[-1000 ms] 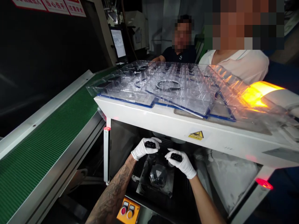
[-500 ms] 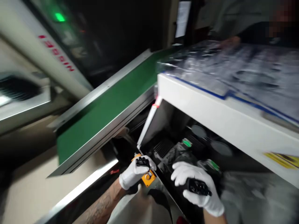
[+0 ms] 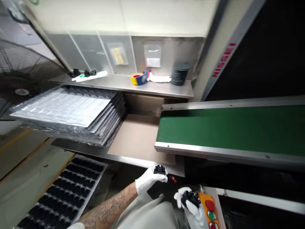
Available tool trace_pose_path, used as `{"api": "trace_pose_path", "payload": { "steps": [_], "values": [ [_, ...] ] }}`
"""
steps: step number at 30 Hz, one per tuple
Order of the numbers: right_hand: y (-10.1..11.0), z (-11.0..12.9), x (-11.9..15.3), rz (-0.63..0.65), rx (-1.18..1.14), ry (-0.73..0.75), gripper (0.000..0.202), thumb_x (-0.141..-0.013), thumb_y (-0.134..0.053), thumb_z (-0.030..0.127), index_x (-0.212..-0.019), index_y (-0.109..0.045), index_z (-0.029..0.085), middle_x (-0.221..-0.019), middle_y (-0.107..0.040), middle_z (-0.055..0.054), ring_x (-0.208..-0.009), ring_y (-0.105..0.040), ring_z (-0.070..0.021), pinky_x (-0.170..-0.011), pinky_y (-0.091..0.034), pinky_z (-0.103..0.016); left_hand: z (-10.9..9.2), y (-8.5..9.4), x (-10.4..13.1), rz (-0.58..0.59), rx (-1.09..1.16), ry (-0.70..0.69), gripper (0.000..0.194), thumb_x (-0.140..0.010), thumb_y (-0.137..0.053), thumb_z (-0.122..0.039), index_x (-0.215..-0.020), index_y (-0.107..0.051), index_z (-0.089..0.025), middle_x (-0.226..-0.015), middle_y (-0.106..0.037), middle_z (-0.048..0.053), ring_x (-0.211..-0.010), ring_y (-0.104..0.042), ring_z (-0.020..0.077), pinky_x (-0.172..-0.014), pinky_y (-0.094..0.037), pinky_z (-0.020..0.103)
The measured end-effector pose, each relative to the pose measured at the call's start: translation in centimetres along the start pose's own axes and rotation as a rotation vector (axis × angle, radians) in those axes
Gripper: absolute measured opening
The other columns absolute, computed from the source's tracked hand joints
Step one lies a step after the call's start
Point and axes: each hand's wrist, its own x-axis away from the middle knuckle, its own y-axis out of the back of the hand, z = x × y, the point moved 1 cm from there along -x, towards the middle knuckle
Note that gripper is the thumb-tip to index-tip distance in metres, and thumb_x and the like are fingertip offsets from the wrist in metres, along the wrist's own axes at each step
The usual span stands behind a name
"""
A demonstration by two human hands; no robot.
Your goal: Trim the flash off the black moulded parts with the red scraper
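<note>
Near conveyor [image 3: 228, 128], hands [image 3: 148, 180] still gripping black parts [image 3: 159, 170], stacked trays [image 3: 111, 120] newly visible

Two gloved hands [image 3: 148, 180] held two black parts [image 3: 159, 170] (one apiece); one conveyor [image 3: 233, 128] and two clear pouches [image 3: 152, 52] showed.

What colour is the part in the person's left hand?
The part in the left hand is black, seen best in the head view.

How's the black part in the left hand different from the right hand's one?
In the picture, the left part looks nearly level; the right part slants. The left part is away from the orange box; the right part is beside it. Both are black and held, by the left hand and right hand respectively.
</note>
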Motion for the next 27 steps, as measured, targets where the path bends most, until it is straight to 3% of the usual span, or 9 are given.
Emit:
{"api": "trace_pose_path", "payload": {
  "steps": [3, 7, 10, 12, 15, 18, 21, 24, 27],
  "values": [
    [-5.5, 0.0, -6.5, 0.02, 0.273, -0.098, 0.035, -0.081, -0.067, 0.043, -0.107, -0.069, 0.02, -0.096, -0.07, -0.007, -0.082, -0.066, -0.0182, -0.082, -0.053, -0.031, -1.1, 8.2, -0.5, -0.122, -0.056, -0.066, 0.022, -0.069, -0.078, -0.029, -0.082, -0.072, -0.012, -0.074, -0.069, 0.005, -0.073, -0.061, 0.0167, -0.074, -0.047, 0.03],
    [-12.5, -5.0, -16.3, 0.03, 0.492, -0.089, 0.039, -0.078, -0.067, 0.041, -0.107, -0.072, 0.015, -0.107, -0.071, -0.01, -0.097, -0.067, -0.0211, -0.094, -0.053, -0.034, 0.2, 18.8, -2.1, -0.515, 0.024, -0.085, 0.042, -0.053, -0.088, -0.036, -0.085, -0.073, -0.012, -0.085, -0.074, 0.008, -0.085, -0.066, 0.0248, -0.091, -0.05, 0.042],
    [-15.0, -9.8, -22.6, -0.039, 0.574, -0.087, 0.049, -0.077, -0.064, 0.047, -0.11, -0.071, 0.011, -0.109, -0.071, -0.013, -0.096, -0.067, -0.0223, -0.094, -0.053, -0.038, 1.4, 24.5, -2.9, -0.622, 0.05, -0.068, 0.048, -0.048, -0.091, -0.038, -0.085, -0.074, -0.012, -0.093, -0.076, 0.012, -0.095, -0.067, 0.0301, -0.103, -0.046, 0.049],
    [-15.2, -12.0, -25.7, -0.085, 0.655, -0.066, 0.048, -0.076, -0.066, 0.045, -0.111, -0.072, 0.012, -0.114, -0.069, -0.014, -0.104, -0.064, -0.0233, -0.102, -0.048, -0.042, 1.6, 26.7, -3.0, -0.634, 0.055, -0.061, 0.049, -0.047, -0.092, -0.038, -0.086, -0.075, -0.011, -0.096, -0.076, 0.014, -0.099, -0.067, 0.0312, -0.106, -0.045, 0.051],
    [-14.1, -13.5, -28.4, -0.123, 0.785, -0.01, 0.041, -0.072, -0.072, 0.04, -0.107, -0.075, 0.019, -0.132, -0.059, -0.01, -0.128, -0.047, -0.0268, -0.119, -0.028, -0.047, 1.3, 27.9, -2.9, -0.618, 0.06, -0.055, 0.05, -0.05, -0.092, -0.036, -0.089, -0.075, -0.011, -0.099, -0.076, 0.015, -0.1, -0.068, 0.0305, -0.108, -0.044, 0.05],
    [-12.7, -13.8, -29.7, -0.105, 0.861, 0.026, 0.034, -0.068, -0.076, 0.037, -0.1, -0.077, 0.024, -0.142, -0.052, -0.005, -0.139, -0.033, -0.0291, -0.123, -0.016, -0.048, 0.8, 27.2, -2.6, -0.593, 0.064, -0.048, 0.049, -0.052, -0.091, -0.034, -0.092, -0.075, -0.011, -0.101, -0.076, 0.015, -0.101, -0.068, 0.0303, -0.109, -0.044, 0.05],
    [-11.7, -13.9, -30.5, -0.067, 0.869, 0.044, 0.033, -0.064, -0.078, 0.032, -0.096, -0.077, 0.023, -0.141, -0.053, -0.004, -0.138, -0.036, -0.0291, -0.122, -0.019, -0.047, 0.6, 25.5, -2.3, -0.584, 0.064, -0.044, 0.047, -0.056, -0.09, -0.034, -0.094, -0.075, -0.011, -0.103, -0.075, 0.014, -0.102, -0.067, 0.0301, -0.108, -0.045, 0.049],
    [-11.1, -13.4, -30.3, -0.068, 0.823, 0.05, 0.051, -0.06, -0.08, 0.03, -0.11, -0.073, 0.02, -0.139, -0.054, -0.008, -0.136, -0.041, -0.0273, -0.122, -0.024, -0.043, 0.8, 23.4, -2.0, -0.592, 0.092, -0.037, 0.044, -0.06, -0.088, -0.033, -0.096, -0.074, -0.011, -0.099, -0.075, 0.013, -0.096, -0.068, 0.0269, -0.103, -0.048, 0.045],
    [-10.2, -11.8, -27.0, -0.118, 0.743, 0.031, 0.066, -0.068, -0.075, 0.034, -0.131, -0.061, 0.018, -0.141, -0.053, -0.01, -0.133, -0.047, -0.0238, -0.119, -0.033, -0.04, 1.1, 21.4, -1.9, -0.554, 0.238, -0.008, 0.04, -0.065, -0.085, -0.031, -0.097, -0.072, -0.011, -0.089, -0.073, 0.009, -0.082, -0.067, 0.0203, -0.089, -0.052, 0.037]
  ]
}}
